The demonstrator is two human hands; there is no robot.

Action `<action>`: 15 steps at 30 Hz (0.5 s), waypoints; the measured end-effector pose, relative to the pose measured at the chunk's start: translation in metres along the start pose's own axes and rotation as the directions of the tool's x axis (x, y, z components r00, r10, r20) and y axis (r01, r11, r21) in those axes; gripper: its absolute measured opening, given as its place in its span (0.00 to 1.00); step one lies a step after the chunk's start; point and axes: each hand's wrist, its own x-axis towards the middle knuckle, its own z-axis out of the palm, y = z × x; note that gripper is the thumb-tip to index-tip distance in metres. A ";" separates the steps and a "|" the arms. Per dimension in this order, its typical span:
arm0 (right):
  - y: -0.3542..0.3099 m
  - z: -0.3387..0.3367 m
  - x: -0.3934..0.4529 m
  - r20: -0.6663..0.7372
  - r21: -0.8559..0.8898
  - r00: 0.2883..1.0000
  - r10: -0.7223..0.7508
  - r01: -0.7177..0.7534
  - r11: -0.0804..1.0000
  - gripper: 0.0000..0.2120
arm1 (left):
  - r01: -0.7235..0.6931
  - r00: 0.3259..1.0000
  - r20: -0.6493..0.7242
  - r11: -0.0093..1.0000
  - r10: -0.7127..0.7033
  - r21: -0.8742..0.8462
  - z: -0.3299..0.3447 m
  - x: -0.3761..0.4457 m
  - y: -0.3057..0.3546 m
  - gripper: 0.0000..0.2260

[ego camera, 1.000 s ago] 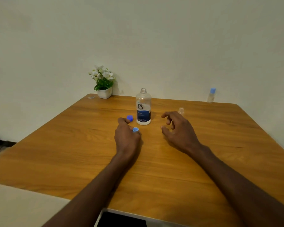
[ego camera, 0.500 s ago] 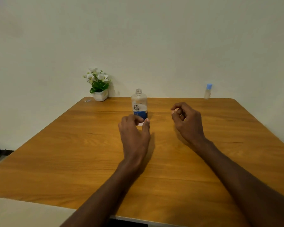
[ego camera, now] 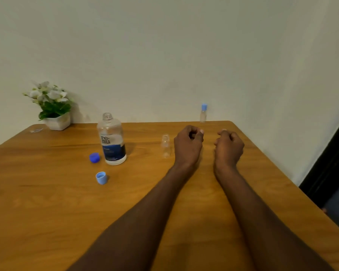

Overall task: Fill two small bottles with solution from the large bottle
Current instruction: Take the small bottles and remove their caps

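The large clear bottle (ego camera: 112, 141) with a blue and white label stands uncapped left of centre on the wooden table (ego camera: 47, 202). Its dark blue cap (ego camera: 94, 157) lies just left of it. A light blue cap (ego camera: 101, 177) lies open side up in front. A small clear bottle (ego camera: 165, 146) stands uncapped, just left of my left hand (ego camera: 188, 146). That hand has its fingers curled in and I see nothing in it. My right hand (ego camera: 229, 146) hovers beside it, also curled and empty. A second small bottle (ego camera: 203, 113) with a light blue cap stands at the far edge.
A white pot of artificial flowers (ego camera: 53, 108) sits at the far left corner by the wall. A small clear scrap (ego camera: 36, 130) lies beside it. The table's right edge drops off to a dark area (ego camera: 331, 173).
My left hand has left the large bottle and the caps and moved right, past the small uncapped bottle. My right hand shifted right too. The view has turned to the right.
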 end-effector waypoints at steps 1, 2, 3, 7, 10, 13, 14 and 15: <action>0.004 0.000 0.005 -0.016 0.009 0.999 0.037 -0.037 0.999 0.11 | 0.013 1.000 0.007 1.000 -0.013 -0.002 0.005 0.005 -0.005 0.07; 0.006 0.001 0.008 -0.027 0.009 0.998 0.059 -0.059 0.998 0.10 | 0.027 1.000 0.016 1.000 -0.027 -0.006 0.008 0.009 -0.011 0.08; 0.008 0.002 0.010 -0.030 -0.003 0.997 0.068 -0.068 0.998 0.10 | 0.043 0.999 0.027 0.999 -0.042 -0.012 0.010 0.013 -0.016 0.08; 0.010 0.006 0.012 0.015 -0.143 0.999 0.043 -0.040 0.989 0.08 | 0.086 0.992 0.089 0.996 -0.088 0.025 0.011 0.019 -0.026 0.04; 0.012 0.005 0.015 0.059 -0.185 0.998 0.038 -0.026 0.982 0.07 | 0.076 0.994 0.077 0.996 -0.080 0.050 0.012 0.022 -0.028 0.06; 0.012 0.008 0.025 0.109 -0.294 0.994 0.022 0.011 0.956 0.08 | 0.089 0.993 0.068 0.995 -0.092 0.038 0.011 0.025 -0.027 0.09; 0.012 0.012 0.031 0.123 -0.318 0.992 0.015 0.025 0.948 0.10 | 0.093 0.993 0.067 0.995 -0.095 0.034 0.011 0.026 -0.028 0.10; 0.011 0.017 0.039 0.136 -0.333 0.991 0.012 0.034 0.942 0.12 | 0.097 0.993 0.064 0.995 -0.098 0.023 0.011 0.027 -0.028 0.10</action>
